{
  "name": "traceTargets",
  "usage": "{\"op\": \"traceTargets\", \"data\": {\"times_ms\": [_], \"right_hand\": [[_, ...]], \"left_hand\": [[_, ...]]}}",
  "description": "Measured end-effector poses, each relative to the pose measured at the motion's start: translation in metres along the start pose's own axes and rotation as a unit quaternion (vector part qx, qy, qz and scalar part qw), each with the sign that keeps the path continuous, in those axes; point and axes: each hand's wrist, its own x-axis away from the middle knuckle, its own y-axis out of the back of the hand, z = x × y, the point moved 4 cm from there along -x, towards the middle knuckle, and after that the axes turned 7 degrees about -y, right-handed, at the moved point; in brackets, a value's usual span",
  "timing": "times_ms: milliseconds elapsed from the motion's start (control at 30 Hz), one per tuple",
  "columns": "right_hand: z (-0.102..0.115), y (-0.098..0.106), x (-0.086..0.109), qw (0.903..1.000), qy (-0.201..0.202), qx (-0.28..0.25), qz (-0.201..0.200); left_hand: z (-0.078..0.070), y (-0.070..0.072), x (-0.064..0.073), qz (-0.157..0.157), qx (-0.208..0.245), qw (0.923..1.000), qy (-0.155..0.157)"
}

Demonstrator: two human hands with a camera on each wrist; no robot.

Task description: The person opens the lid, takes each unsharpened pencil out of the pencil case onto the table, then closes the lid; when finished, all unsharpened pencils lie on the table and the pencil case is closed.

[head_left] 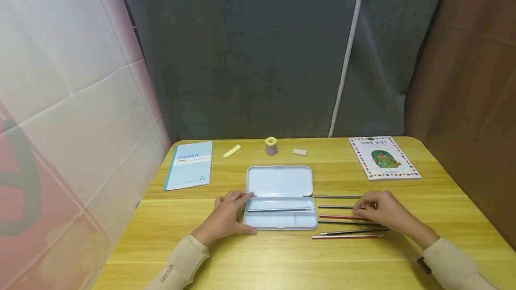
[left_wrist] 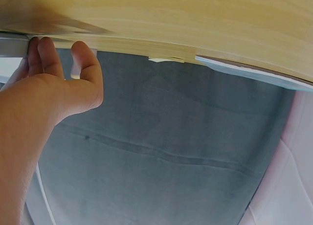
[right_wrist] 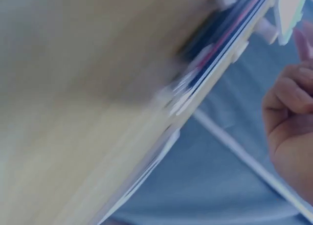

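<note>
A light-blue pencil case (head_left: 279, 181) lies with its lid raised, a dark pencil (head_left: 278, 210) lengthwise in its tray. My left hand (head_left: 227, 217) spans the case's left end, thumb by the front corner and forefinger near the hinge. The left wrist view shows that hand's (left_wrist: 63, 83) fingers extended at the case edge. Several pencils (head_left: 348, 237), dark and red, lie in a row right of the case. Over them is my right hand (head_left: 380, 209), fingers bent, fingertips right at a dark pencil (head_left: 334, 207); I cannot tell whether it pinches it. The right wrist view is blurred.
At the back left lies a blue notebook (head_left: 189, 164), with a yellow strip (head_left: 231, 151) nearby. A yellow-and-grey round item (head_left: 271, 146) and a white eraser (head_left: 299, 151) sit behind the case. A white booklet (head_left: 384, 158) is at the back right. Dark curtain (head_left: 258, 57) hangs behind the table.
</note>
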Motion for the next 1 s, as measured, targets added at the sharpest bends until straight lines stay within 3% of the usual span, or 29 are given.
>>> {"op": "traceTargets", "data": {"times_ms": [200,367,633,1000], "right_hand": [[0.024,-0.027,-0.037,0.9996,-0.016,-0.008,0.021],[0.034,-0.049,-0.059,0.9987,-0.007,-0.010,0.050],[0.044,-0.072,-0.073,0.9931,-0.026,-0.017,0.113],[0.053,-0.085,-0.085,0.9922,-0.018,0.004,0.123]], "left_hand": [[-0.001,-0.002,0.000,0.004,0.007,1.0000,0.002],[-0.002,-0.003,0.000,0.003,0.005,1.0000,-0.001],[-0.003,-0.002,0.000,0.004,-0.002,1.0000,0.000],[0.000,0.000,0.001,0.002,-0.005,1.0000,0.001]]}}
